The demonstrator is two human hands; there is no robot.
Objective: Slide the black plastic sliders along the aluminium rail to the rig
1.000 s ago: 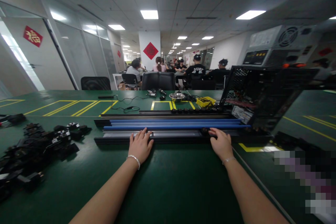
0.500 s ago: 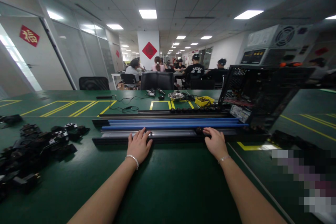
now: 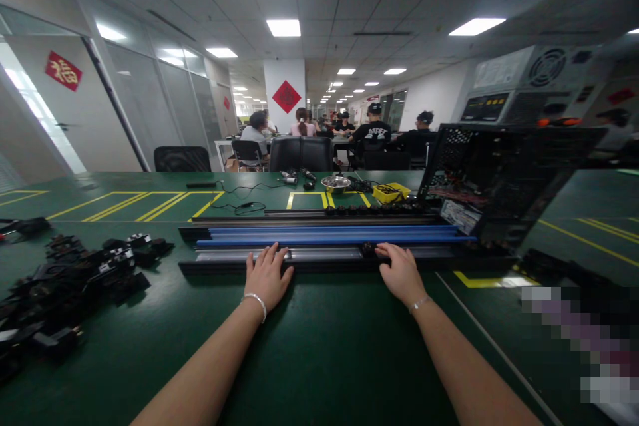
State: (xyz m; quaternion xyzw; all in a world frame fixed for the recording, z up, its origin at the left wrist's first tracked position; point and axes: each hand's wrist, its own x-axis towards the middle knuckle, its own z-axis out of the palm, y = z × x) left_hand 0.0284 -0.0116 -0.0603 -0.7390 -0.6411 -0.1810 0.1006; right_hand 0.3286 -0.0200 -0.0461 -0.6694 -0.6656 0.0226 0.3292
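Note:
My left hand point(image 3: 267, 277) lies with spread fingers on the near rail point(image 3: 319, 267), a long black channel with a pale inner strip. At the right part of this rail, my right hand point(image 3: 401, 270) has its fingertips against a small dark round part point(image 3: 368, 250) sitting in the channel. Its fingers are close together, and their grip on the part is partly hidden. Just behind both hands runs a long blue strip point(image 3: 329, 236), parallel to the near rail. A row of small black parts point(image 3: 369, 210) stands behind the rails.
An open black computer case point(image 3: 514, 180) stands at the right, with metal boxes point(image 3: 524, 83) on top. Black parts point(image 3: 94, 273) are heaped at the left. Farther back are a metal bowl point(image 3: 336, 184) and a yellow tray point(image 3: 391, 193). People sit in the background.
My right hand has moved left along the near rail, and the small dark round part has shifted left with it. My left hand stays on the rail. The view has shifted slightly.

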